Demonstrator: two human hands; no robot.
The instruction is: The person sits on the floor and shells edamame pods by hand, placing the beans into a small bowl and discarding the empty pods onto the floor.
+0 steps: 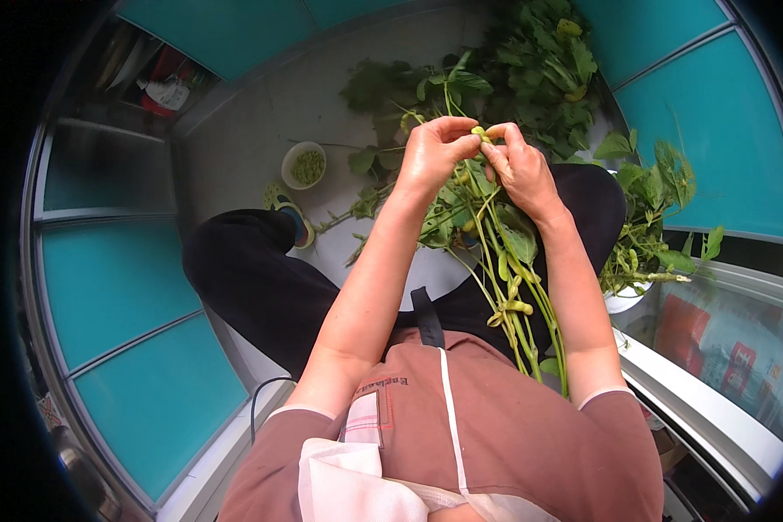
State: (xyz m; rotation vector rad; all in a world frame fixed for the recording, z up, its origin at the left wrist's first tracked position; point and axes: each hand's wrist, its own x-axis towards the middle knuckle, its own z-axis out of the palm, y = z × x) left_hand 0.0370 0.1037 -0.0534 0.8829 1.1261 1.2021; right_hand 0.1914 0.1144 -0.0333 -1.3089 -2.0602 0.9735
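Note:
Between the fingertips of both hands is a green soybean pod (480, 133). My left hand (434, 151) pinches it from the left, and my right hand (521, 171) grips its right side. Below the hands, a bundle of soybean stalks (525, 326) with leaves and pods lies across my lap, running down beside my right forearm. Pods (515, 307) hang in a cluster on these stalks. To the left on the floor stands a white bowl (286, 168) with shelled green beans (308, 168) in it.
A large heap of leafy plants (541, 78) lies on the floor at the upper right. More stalks (652, 189) rest over a white container (626, 299) beside my right knee. Teal cabinet doors (117, 280) flank both sides. My shoe (303, 228) is near the bowl.

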